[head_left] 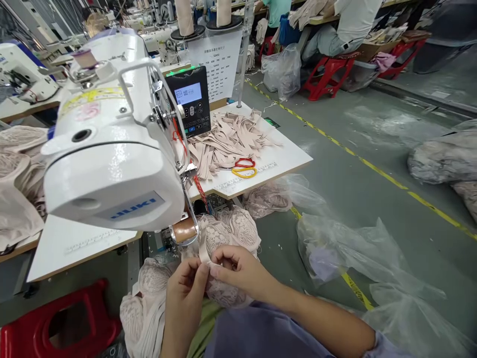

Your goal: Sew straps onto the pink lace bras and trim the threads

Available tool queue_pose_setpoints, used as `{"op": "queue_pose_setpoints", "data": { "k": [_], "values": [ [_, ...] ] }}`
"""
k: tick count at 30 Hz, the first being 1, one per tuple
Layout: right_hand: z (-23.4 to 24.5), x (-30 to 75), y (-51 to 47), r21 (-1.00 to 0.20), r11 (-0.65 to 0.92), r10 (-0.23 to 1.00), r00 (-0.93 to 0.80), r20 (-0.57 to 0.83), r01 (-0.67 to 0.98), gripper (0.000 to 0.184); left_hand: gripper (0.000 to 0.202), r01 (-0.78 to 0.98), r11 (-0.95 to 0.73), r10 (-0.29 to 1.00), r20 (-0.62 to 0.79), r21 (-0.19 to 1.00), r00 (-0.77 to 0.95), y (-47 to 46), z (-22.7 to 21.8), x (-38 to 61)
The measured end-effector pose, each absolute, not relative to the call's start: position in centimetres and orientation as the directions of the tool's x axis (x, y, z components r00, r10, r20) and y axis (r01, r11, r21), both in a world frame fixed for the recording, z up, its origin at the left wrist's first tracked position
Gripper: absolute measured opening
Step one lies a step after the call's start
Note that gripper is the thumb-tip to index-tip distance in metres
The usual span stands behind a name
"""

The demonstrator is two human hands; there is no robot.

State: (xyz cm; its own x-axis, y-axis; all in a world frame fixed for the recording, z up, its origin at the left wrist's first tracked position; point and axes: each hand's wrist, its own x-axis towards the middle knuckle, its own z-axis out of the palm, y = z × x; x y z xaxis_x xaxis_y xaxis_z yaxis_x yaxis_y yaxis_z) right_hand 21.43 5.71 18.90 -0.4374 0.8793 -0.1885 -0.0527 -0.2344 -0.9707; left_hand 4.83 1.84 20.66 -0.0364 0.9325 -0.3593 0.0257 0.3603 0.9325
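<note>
My left hand (184, 293) and my right hand (238, 271) meet low in the view, both pinched on a pale pink lace garment (227, 233) and its narrow strap. The lace piece hangs from under the head of a white Juki sewing machine (108, 139), just above my hands. More lace fabric (149, 303) lies bunched in my lap below the left hand.
A pile of beige straps (227, 136) and red and yellow scissors (244, 168) lie on the white table (290, 159). A black control panel (190, 102) stands behind. Clear plastic bags (346, 248) cover the floor at right. A red stool (55, 323) sits lower left. Other people sit at the back.
</note>
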Motion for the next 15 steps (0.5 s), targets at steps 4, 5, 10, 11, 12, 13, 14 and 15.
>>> {"op": "queue_pose_setpoints", "data": {
  "k": [4, 5, 10, 11, 12, 13, 14, 15],
  "values": [
    [18.32, 21.32, 5.54, -0.955, -0.282, 0.863, -0.461, -0.209, -0.095, 0.037, 0.035, 0.002, 0.336, 0.941, -0.336, 0.942, -0.029, 1.92, 20.76, 4.81],
    [18.18, 21.31, 5.51, -0.949, -0.295, 0.859, -0.465, -0.212, -0.112, 0.039, 0.036, 0.001, 0.329, 0.944, -0.328, 0.945, -0.026, 1.93, 20.82, 4.80],
    [18.04, 21.29, 5.45, -0.942, -0.314, 0.851, -0.474, -0.224, -0.119, 0.043, 0.036, 0.029, 0.314, 0.949, -0.312, 0.949, -0.042, 1.73, 21.07, 4.70],
    [18.09, 21.26, 5.43, -0.943, -0.315, 0.850, -0.475, -0.229, -0.108, 0.044, 0.036, 0.030, 0.312, 0.950, -0.310, 0.950, -0.044, 1.68, 21.09, 4.73],
    [18.13, 21.21, 5.40, -0.944, -0.314, 0.848, -0.475, -0.233, -0.099, 0.045, 0.036, 0.028, 0.310, 0.950, -0.309, 0.950, -0.042, 1.65, 21.10, 4.77],
    [18.17, 21.16, 5.37, -0.946, -0.310, 0.848, -0.475, -0.233, -0.091, 0.045, 0.036, 0.021, 0.308, 0.951, -0.307, 0.951, -0.035, 1.63, 21.10, 4.83],
    [18.18, 21.11, 5.33, -0.948, -0.307, 0.849, -0.474, -0.233, -0.083, 0.045, 0.036, 0.013, 0.309, 0.951, -0.308, 0.951, -0.028, 1.64, 21.08, 4.88],
    [18.17, 21.07, 5.30, -0.950, -0.303, 0.849, -0.474, -0.233, -0.076, 0.046, 0.035, 0.003, 0.313, 0.949, -0.313, 0.950, -0.022, 1.66, 21.06, 4.89]
  ]
}}
